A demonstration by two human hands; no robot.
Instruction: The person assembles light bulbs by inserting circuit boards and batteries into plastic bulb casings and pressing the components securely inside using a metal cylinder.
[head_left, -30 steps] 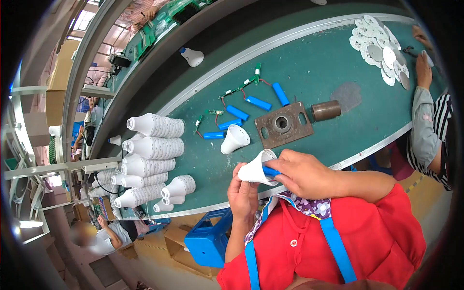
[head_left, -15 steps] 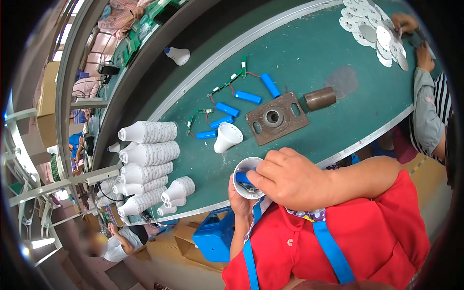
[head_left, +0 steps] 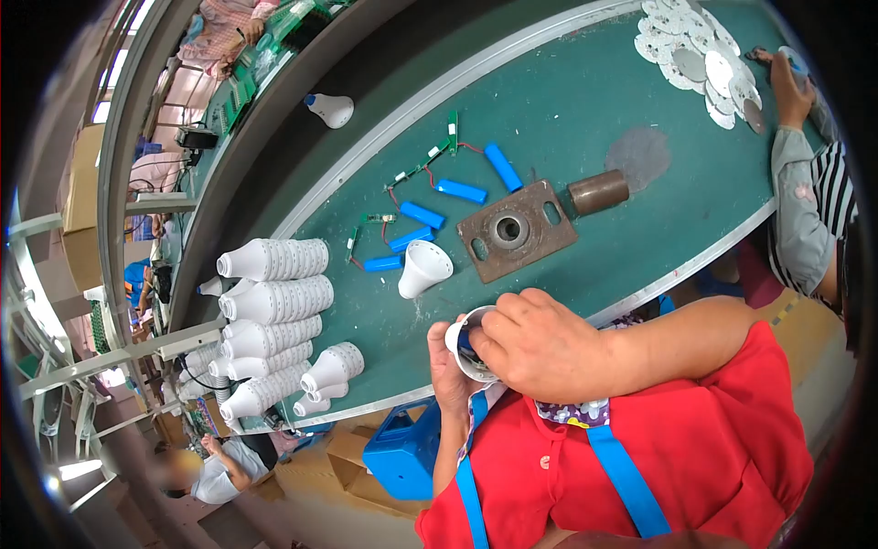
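My left hand (head_left: 446, 373) is wrapped round a white cone-shaped housing (head_left: 468, 364) near the table's front edge. Fingers of my right hand (head_left: 540, 343) reach into its open mouth, on a blue cylinder (head_left: 465, 339) that is partly inside. Another white housing (head_left: 426, 268) stands on the green table (head_left: 585, 110) beyond my hands. Behind it lie several blue cylinders (head_left: 462, 190) wired to small green boards (head_left: 439, 149). To their right are a brown metal block (head_left: 517, 231) with a round hole and a brown metal tube (head_left: 598, 192).
Stacked white housings (head_left: 274, 260) fill the table's left end. White discs (head_left: 695, 57) are piled at the far right, beside a co-worker's hand (head_left: 790, 91). A white bulb housing (head_left: 331, 110) lies beyond the table's rim. A blue stool (head_left: 402, 448) stands below.
The housing in my left hand has turned its mouth towards the camera, and the blue cylinder sits deeper inside it. My right fingers have moved into the mouth. The whole view has shifted.
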